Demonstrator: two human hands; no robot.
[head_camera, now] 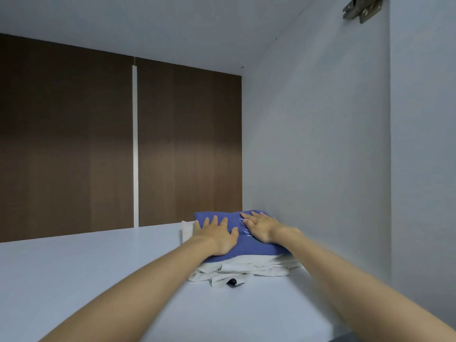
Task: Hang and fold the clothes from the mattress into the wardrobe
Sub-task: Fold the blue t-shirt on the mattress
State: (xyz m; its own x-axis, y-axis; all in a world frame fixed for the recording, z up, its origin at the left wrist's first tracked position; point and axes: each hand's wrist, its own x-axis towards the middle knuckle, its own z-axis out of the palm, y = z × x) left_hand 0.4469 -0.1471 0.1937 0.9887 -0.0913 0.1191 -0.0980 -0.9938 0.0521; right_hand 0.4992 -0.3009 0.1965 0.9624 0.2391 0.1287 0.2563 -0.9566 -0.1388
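Left hand (217, 236): lies flat on the left part of the folded shirt (257, 248), fingers pointing at the back panel (74, 144).
Right hand (261, 228): flat on the same shirt, just right of the left hand and slightly farther in.
Folded shirt: under both hands, on top of the pile (246, 267).
Pile: beneath the shirt, jutting out nearer than both wrists.
Shelf (98, 267): under the pile, stretching far left of the left hand.
Side wall (320, 144): close to the right of the right hand.
Hinge (361, 8): on the side wall, high above the right hand.
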